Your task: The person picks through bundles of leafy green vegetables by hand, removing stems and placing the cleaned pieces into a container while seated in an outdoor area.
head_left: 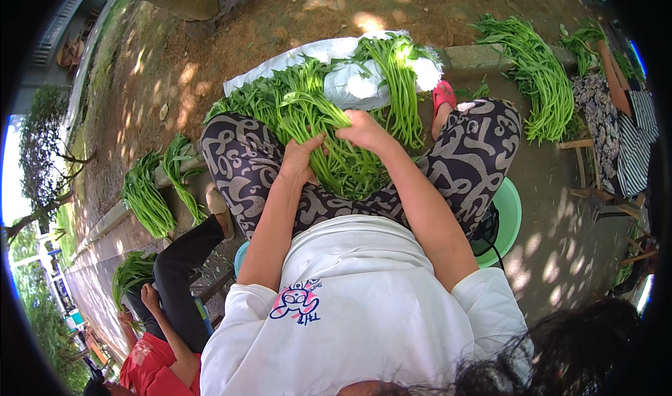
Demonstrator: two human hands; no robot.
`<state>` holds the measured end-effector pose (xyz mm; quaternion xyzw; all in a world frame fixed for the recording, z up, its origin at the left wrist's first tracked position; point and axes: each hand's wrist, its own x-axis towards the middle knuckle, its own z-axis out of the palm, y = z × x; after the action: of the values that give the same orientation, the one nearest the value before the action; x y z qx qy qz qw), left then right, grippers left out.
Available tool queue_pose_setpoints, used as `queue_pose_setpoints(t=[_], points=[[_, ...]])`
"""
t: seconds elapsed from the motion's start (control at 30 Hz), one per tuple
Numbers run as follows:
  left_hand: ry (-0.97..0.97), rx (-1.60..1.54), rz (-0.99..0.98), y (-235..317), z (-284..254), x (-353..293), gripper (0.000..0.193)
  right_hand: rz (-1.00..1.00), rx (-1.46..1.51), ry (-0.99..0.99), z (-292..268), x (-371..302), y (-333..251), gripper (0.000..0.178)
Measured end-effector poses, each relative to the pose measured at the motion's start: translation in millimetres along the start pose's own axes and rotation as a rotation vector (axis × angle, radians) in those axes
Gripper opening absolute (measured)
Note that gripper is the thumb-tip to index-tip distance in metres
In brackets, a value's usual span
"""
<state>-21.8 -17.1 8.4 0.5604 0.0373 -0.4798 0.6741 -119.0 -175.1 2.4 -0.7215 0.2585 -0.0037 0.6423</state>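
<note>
Between my knees lies a loose heap of water spinach [350,168], long green stems with narrow leaves. My left hand [299,159] is closed around stems on the near left side of the heap. A little higher and to the right, my right hand [365,130] grips the pale ends of a bunch of water spinach [311,105], whose stems bend over toward the left. Its fingertips are partly hidden by the stems. Beyond my hands, a separate bundle of water spinach [400,91] rests on a white plastic sack [343,88].
A light green basin [513,221] stands beside my right thigh, with a dark object in it. More bundles of greens lie on the kerb at right [535,77] and left [148,196]. A person in red [157,368] sits at lower left; another in stripes [635,133] sits at right.
</note>
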Motion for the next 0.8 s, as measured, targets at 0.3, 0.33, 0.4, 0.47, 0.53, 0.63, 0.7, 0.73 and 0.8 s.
queue_pose_setpoints(t=[0.3,0.33,0.4,0.47,0.53,0.63,0.7,0.73,0.8], points=[[0.142,0.029,0.022,-0.4,-12.4,7.1,0.010,0.189,0.249,0.651,-60.9,-1.6,-8.6,0.016],[0.150,0.025,0.023,-0.6,-11.9,7.9,0.010,0.106,0.354,0.715,-69.6,-2.1,-5.7,0.016],[0.155,0.008,0.024,-0.5,-12.5,8.2,0.011,0.019,0.364,0.702,-71.5,-2.8,-7.3,0.016],[0.148,-0.019,0.026,0.0,-14.5,7.2,0.011,0.003,0.334,0.564,-66.2,-9.5,-15.1,0.018],[0.110,-0.042,0.021,-1.5,-13.4,9.2,0.012,0.057,0.237,0.313,-53.7,-11.1,-16.5,0.023],[0.034,-0.074,-0.004,-1.9,-12.8,10.9,0.013,0.111,0.086,0.070,-18.6,-10.9,-15.2,0.028],[-0.006,-0.091,-0.005,-1.4,-8.6,8.5,0.016,0.045,0.125,-0.080,0.1,-10.9,-7.7,0.031],[-0.016,-0.099,0.007,-1.8,-5.1,5.8,0.018,0.033,0.252,-0.242,2.1,-14.1,-12.0,0.030],[-0.049,-0.094,0.029,-1.9,-3.8,3.5,0.025,0.036,0.170,-0.273,9.5,-11.6,-8.7,0.027]])
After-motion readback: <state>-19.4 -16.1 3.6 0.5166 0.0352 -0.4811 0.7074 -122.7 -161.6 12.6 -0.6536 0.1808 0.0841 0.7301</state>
